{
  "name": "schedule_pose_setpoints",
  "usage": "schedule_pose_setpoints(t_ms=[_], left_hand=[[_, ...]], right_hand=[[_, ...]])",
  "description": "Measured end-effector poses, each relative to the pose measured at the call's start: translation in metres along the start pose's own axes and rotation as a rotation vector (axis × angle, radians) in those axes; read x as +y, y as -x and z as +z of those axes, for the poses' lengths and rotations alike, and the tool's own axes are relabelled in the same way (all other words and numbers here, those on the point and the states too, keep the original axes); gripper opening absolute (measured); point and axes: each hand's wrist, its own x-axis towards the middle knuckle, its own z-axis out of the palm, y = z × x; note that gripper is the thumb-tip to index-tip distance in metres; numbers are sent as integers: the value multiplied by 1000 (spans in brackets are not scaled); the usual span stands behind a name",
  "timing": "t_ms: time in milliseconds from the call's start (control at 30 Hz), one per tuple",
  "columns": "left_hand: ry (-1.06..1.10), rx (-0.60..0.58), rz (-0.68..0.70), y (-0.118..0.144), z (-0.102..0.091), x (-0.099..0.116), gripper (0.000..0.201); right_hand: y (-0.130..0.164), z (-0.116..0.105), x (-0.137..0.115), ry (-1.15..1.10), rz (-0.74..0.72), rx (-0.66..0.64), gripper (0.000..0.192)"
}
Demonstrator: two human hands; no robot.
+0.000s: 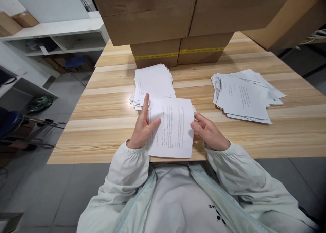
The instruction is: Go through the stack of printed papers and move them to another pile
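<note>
The left hand (143, 126) and right hand (207, 131) are pinching the opposite side edges of a printed sheet (171, 128), probably folded, its long axis pointing away toward the blank-faced stack (154, 82).

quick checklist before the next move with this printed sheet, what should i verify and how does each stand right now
1. Left hand has the printed sheet at its left edge, thumb on top: ok.
2. Right hand has the sheet's right edge: ok, though the fingertips are partly hidden behind the paper.
3. Only one sheet in hand: cannot tell.
4. Sheet flat and uncreased: ok, no fold shows.
5. White stack behind the sheet sits neat: not ok, lower sheets stick out at the left.
6. Printed pile on the right is squared: not ok, it is fanned out.
</note>
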Motion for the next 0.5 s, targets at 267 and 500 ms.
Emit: schedule_pose_setpoints(t_ms=[267,500], left_hand=[[147,198,-232,17,21,-1,107],[-14,332,-55,13,32,-10,49]], right_hand=[[-12,3,19,313,-260,293,27],[-11,9,24,716,-606,313,34]])
